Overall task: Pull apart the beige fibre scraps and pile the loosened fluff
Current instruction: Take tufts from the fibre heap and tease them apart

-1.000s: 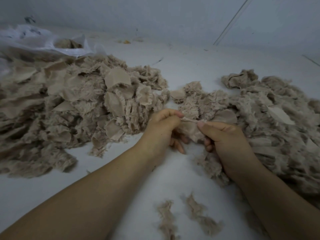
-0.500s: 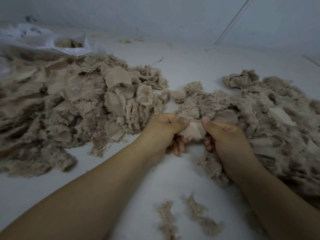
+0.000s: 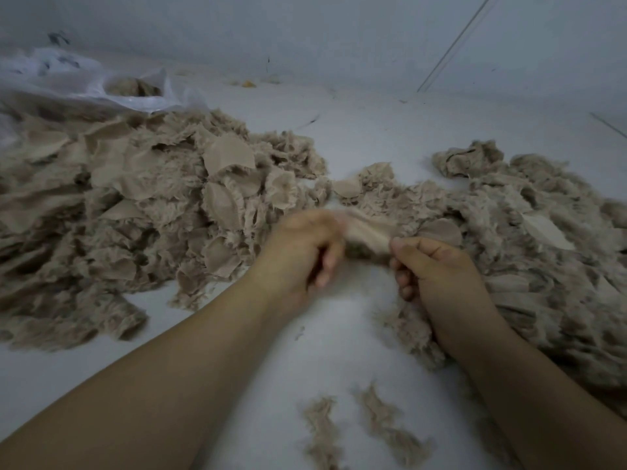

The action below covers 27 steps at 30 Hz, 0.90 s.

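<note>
though motion blur smears the left hand (image 3: 300, 251), its curled fingers grip 1 end of a beige fuzzy fabric scrap (image 3: 368, 234); right hand (image 3: 437, 266) pinches the other. scrap is stretched taut between 2 heaps, above the white floor (image 3: 339, 351).

Two hands are working over the white surface (image 3: 339, 334): the left hand (image 3: 302, 252) and right hand (image 3: 437, 269) are sharing one scrap (image 3: 366, 232). Two big beige heaps are lying there, the left heap (image 3: 118, 215) and the right heap (image 3: 543, 249). Two small tufts (image 3: 383, 422) are sitting nearest the camera. One plastic bag (image 3: 68, 79) is lying behind the left heap.
</note>
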Each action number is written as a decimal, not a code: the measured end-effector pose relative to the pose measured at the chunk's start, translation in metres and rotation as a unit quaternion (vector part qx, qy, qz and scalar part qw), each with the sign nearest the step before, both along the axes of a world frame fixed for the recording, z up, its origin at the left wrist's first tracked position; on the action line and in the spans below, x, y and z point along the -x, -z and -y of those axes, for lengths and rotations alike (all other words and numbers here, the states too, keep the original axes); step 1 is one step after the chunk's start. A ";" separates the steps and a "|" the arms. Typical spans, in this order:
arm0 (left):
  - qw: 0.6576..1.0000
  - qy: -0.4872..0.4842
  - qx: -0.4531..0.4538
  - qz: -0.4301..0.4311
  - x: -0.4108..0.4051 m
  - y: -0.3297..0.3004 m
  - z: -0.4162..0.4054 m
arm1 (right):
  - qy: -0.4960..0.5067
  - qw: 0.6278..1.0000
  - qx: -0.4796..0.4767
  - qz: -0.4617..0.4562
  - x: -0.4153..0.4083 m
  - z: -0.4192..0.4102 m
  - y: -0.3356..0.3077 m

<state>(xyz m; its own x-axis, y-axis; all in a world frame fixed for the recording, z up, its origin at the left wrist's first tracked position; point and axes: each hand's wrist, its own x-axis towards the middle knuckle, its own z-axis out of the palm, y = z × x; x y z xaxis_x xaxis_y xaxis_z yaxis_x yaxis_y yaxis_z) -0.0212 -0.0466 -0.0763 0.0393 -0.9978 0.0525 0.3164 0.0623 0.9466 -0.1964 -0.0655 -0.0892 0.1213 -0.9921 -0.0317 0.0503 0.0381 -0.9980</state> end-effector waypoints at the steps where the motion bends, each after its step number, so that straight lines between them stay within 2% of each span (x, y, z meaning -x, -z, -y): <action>1: 0.993 -0.079 0.043 -0.080 -0.003 -0.004 0.003 | 0.009 1.000 -0.010 0.019 0.000 0.002 0.000; 2: 0.979 -0.127 0.084 -0.137 -0.006 -0.008 0.005 | 0.017 0.999 -0.021 0.034 0.000 0.003 -0.001; 3: 0.970 -0.147 0.113 -0.154 -0.005 -0.009 0.007 | 0.022 0.998 -0.029 0.044 -0.001 0.004 -0.002; 4: 0.972 -0.154 0.120 -0.128 -0.002 -0.007 0.007 | 0.025 0.998 -0.033 0.050 -0.001 0.004 -0.002; 6: 0.987 -0.139 0.082 0.026 0.011 0.004 0.004 | 0.031 0.998 -0.031 0.053 -0.002 0.003 -0.003; 8: 0.980 -0.069 0.050 0.182 0.027 0.016 -0.001 | 0.045 0.997 -0.021 0.062 0.000 -0.001 -0.004; 9: 0.972 -0.033 0.054 0.227 0.033 0.020 -0.001 | 0.053 0.996 -0.015 0.073 0.000 -0.003 -0.004; 11: 0.948 -0.013 0.104 0.300 0.042 0.021 0.001 | 0.072 0.993 -0.006 0.093 0.003 -0.005 -0.004; 14: 0.887 -0.014 0.206 0.413 0.051 0.010 0.009 | 0.099 0.989 0.003 0.113 0.005 -0.007 -0.004; 16: 0.873 0.010 0.201 0.444 0.060 0.000 0.019 | 0.112 0.986 0.009 0.124 0.005 -0.009 -0.006; 19: 0.874 0.021 0.168 0.456 0.074 -0.012 0.041 | 0.126 0.983 0.009 0.131 0.005 -0.009 -0.007; 22: 0.846 0.004 0.174 0.505 0.082 -0.017 0.053 | 0.145 0.979 0.006 0.140 0.006 -0.007 -0.005; 27: 0.870 -0.088 0.168 0.456 0.073 -0.003 0.036 | 0.106 0.982 0.036 0.151 0.007 -0.001 -0.001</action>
